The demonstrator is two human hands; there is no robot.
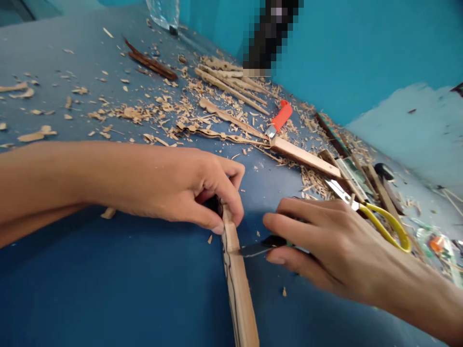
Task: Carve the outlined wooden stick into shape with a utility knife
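Observation:
A long strip of pale wood [240, 284] runs from the bottom edge up to my left hand [202, 188]. Dark wavy lines are drawn along its left side, and its far end narrows. My left thumb and fingers pinch that far end. From the right, my right hand [325, 241] grips a utility knife [273, 242], its handle mostly hidden in the fingers. The knife's blade tip touches the strip's right edge, just nearer than my left fingertips. A small wood chip [284, 291] lies right of the strip.
Wood shavings [133, 114] and thin carved sticks [231, 89] cover the far table. An orange-handled cutter [280, 118] lies by a wooden block [306, 156]. Yellow-handled scissors [387, 226] lie behind my right hand. A clear container [164, 12] stands near the turquoise wall [361, 53].

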